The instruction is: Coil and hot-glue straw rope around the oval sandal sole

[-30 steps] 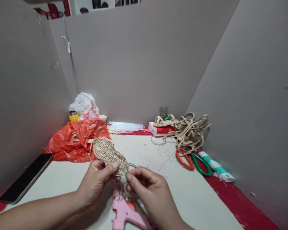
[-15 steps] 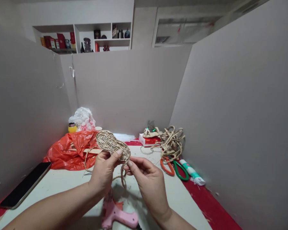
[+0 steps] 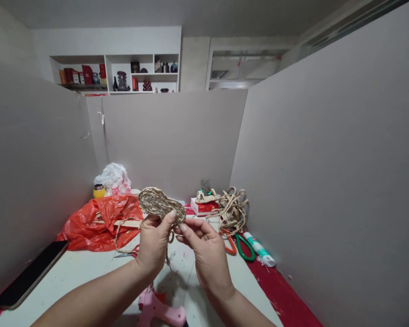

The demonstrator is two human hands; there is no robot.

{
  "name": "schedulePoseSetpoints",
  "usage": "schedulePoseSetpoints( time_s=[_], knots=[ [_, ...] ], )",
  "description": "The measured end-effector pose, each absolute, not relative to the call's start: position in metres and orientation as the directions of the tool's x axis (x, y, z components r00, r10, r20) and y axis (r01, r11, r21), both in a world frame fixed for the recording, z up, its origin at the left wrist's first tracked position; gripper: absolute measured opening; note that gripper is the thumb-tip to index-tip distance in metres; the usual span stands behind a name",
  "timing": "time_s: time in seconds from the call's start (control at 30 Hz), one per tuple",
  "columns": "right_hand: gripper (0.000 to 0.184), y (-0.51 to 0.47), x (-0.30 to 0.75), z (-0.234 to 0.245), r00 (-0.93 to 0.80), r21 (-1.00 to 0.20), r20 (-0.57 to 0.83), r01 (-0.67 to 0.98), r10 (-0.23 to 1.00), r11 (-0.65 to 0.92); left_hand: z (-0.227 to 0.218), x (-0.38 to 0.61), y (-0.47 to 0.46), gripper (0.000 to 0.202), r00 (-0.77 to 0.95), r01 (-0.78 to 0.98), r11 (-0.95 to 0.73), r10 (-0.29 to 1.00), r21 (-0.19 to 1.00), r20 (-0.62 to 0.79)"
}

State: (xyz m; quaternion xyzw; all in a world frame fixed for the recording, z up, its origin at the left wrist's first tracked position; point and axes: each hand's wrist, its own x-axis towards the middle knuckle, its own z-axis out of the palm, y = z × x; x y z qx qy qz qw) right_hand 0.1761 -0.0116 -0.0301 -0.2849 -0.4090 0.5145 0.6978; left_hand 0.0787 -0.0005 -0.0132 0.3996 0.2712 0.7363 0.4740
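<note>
A sole-shaped piece of coiled straw rope is held up above the table in front of me. My left hand grips its lower side, thumb on top and fingers underneath. At its narrow right end, my right hand pinches the edge between thumb and fingertips. A loose tail of the rope hangs down between the hands. Below them lies a pink glue gun, partly cut off by the bottom of the view. Small scissors with red handles lie partly behind my left hand.
To the left are a red plastic bag with wooden sticks, a phone and a yellow jar. On the right sit a heap of straw rope, green-handled shears and a white-green roll. Grey partitions enclose the table.
The camera view has tilted up and shifted right, so surroundings appear lower and further left. The coiled piece has tipped flatter, with both hands still on it.
</note>
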Motion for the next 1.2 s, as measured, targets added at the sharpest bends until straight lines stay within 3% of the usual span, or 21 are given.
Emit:
schedulePoseSetpoints(
  time_s=[0.27, 0.73, 0.93, 1.07, 1.2],
  knots=[
    [0.023, -0.01, 0.177, -0.029, 0.126, -0.712, 0.293, -0.634, 0.948, 0.304, -0.013, 0.094, -0.007, 0.013, -0.27, -0.448, -0.47, 0.882, 0.761, 0.386],
    [0.02, -0.003, 0.178, -0.03, -0.127, -0.599, 0.262, -0.799, 0.957, 0.057, -0.011, 0.093, -0.011, 0.011, -0.238, -0.427, -0.456, 0.89, 0.781, 0.389],
    [0.024, -0.006, 0.191, -0.016, -0.137, -0.563, 0.255, -0.826, 0.957, 0.032, -0.003, 0.075, -0.024, 0.026, 0.006, -0.345, -0.45, 0.876, 0.824, 0.481],
    [0.022, -0.011, 0.197, -0.011, -0.226, -0.564, 0.177, -0.821, 0.958, -0.09, 0.001, 0.049, -0.025, 0.029, 0.121, -0.199, -0.495, 0.844, 0.846, 0.523],
    [0.026, -0.022, 0.191, -0.012, -0.342, -0.556, 0.097, -0.797, 0.935, -0.234, 0.003, 0.028, -0.022, 0.04, 0.209, -0.205, -0.503, 0.815, 0.839, 0.54]
  ],
)
